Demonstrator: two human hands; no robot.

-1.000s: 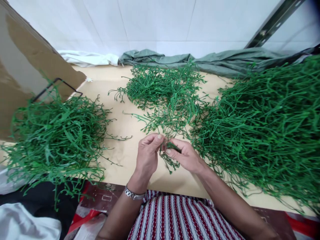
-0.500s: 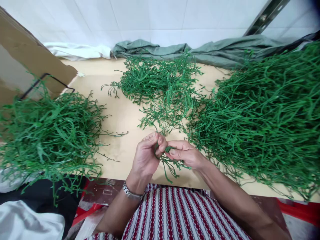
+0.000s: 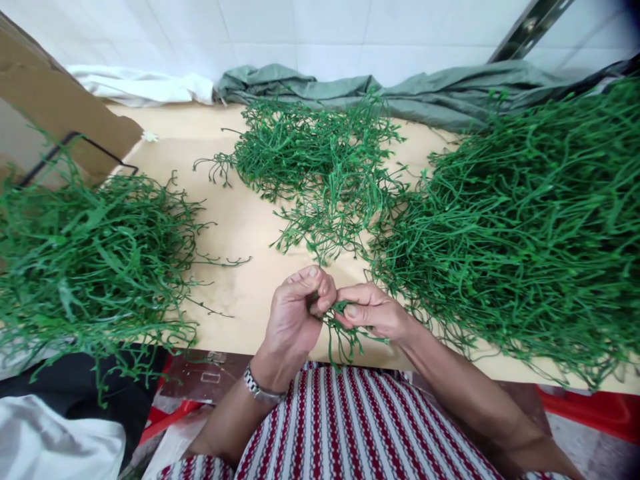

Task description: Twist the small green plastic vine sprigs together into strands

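Close together over the near edge of the table are both hands. My left hand point(image 3: 300, 310), with a metal watch on its wrist, is curled closed around part of a small bunch of thin green artificial plant stems point(image 3: 345, 343). Thumb and forefinger of my right hand point(image 3: 377, 312) pinch the same bunch just beside the left fingers. Loose stem ends hang down below the hands. Inside the left fist the stems are mostly hidden. Past the hands lies a loose heap of similar stems point(image 3: 300, 150).
A large pile of green stems point(image 3: 515, 233) fills the right side, and another pile point(image 3: 100, 267) lies at the left. A cardboard box point(image 3: 65, 93) with a black wire piece stands back left. Grey-green cloth point(image 3: 420, 100) and white cloth point(image 3: 145, 85) line the wall.
The stem that stuck up above my left fist is no longer seen there. Both hands keep their hold close together. The whole view has shifted slightly.
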